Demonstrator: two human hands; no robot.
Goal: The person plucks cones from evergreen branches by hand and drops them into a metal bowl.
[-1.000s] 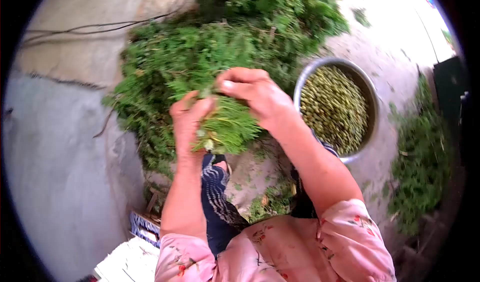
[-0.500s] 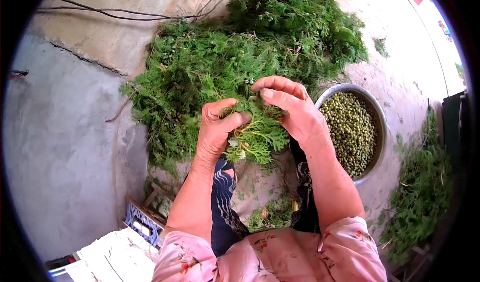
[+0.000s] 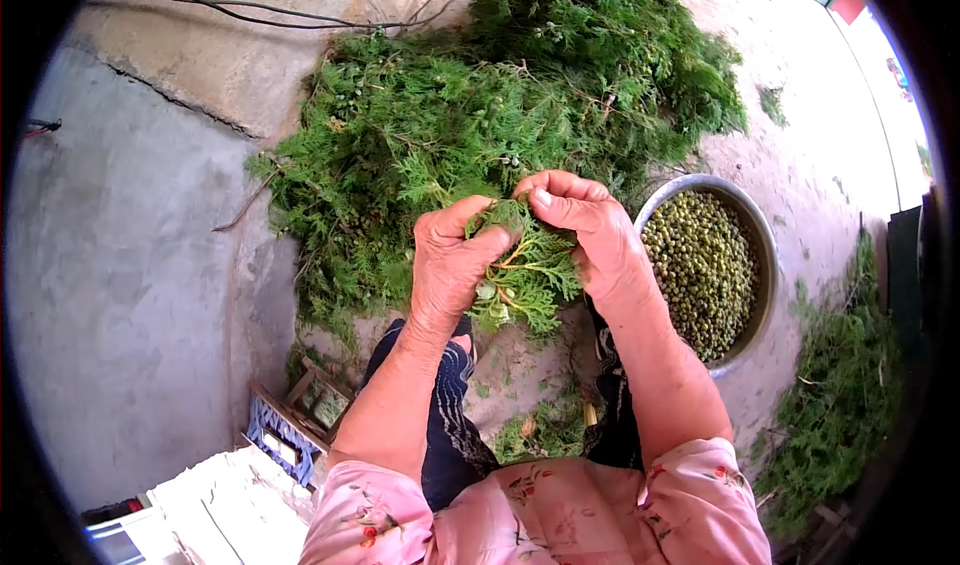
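My left hand (image 3: 450, 260) is closed around a leafy green arborvitae sprig (image 3: 535, 280), whose flat fronds fan out below the fingers. A few pale green cones (image 3: 487, 292) show on it under my left thumb. At the sprig's upper edge, my right hand (image 3: 598, 227) has its thumb and index finger pinched together; what lies between the fingertips is hidden. Just beyond both hands spreads a large pile of cut arborvitae branches (image 3: 400, 135). Right of my right forearm stands a round metal basin (image 3: 769, 265), filled with small green-brown cones (image 3: 700, 270).
More cut branches (image 3: 835, 385) lie at the far right. Black cables (image 3: 250, 10) cross the concrete at the upper left. A blue plastic crate (image 3: 278, 440) stands at the lower left near a white surface (image 3: 230, 505). Loose greenery (image 3: 545, 430) lies between my legs.
My right thumb and index finger have closed together at the sprig's upper edge. Both hands sit slightly lower and further right, and the sprig stays in my left hand.
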